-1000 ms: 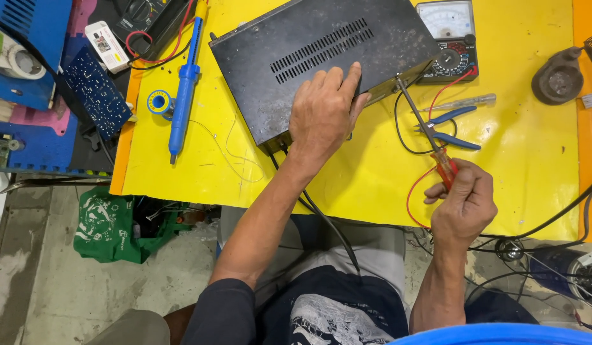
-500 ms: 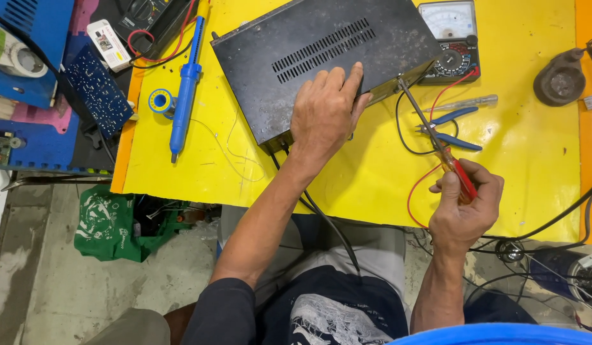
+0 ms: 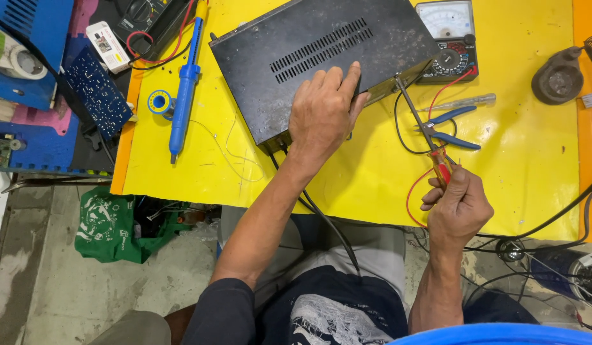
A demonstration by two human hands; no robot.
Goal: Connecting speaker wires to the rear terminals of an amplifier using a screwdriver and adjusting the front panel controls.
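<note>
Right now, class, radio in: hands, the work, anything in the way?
Left hand flat on black metal case. Right hand grips red-handled screwdriver, tip at case edge. Blue pliers alongside.

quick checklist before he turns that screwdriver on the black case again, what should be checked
1. Left hand flat on black case, steadying it: ok.
2. Right hand has a closed grip on the red-handled screwdriver: ok.
3. Screwdriver tip seated at the case's right edge: cannot tell, too small.
4. Blue pliers lie right under the shaft, crowding it: not ok.
5. Red meter lead loops near the right hand: not ok.
6. Case power cord unplugged: cannot tell.
</note>
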